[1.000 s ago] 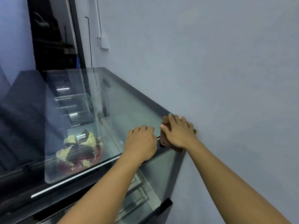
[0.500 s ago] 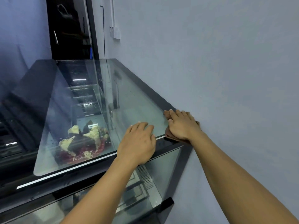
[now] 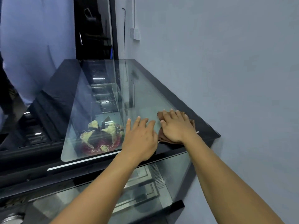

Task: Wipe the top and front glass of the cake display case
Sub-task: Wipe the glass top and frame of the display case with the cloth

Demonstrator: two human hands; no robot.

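Head view: display case [image 3: 186,101] seen across centre frame; top glass [image 3: 145,94] uppermost, front glass [image 3: 145,191] lower centre. Left hand [image 3: 140,139] laid flat, fingers straight, on top glass. Right hand [image 3: 176,126] pressed flat on brown cloth [image 3: 162,137], centre right. Risk: glass smeared by bare left palm.

No legible text, label, brand, number or sign was recorded. Surfaces checked: frame and glass of the display case [image 3: 191,107] and the wall plate [image 3: 135,34]. Both appeared unmarked at this resolution.
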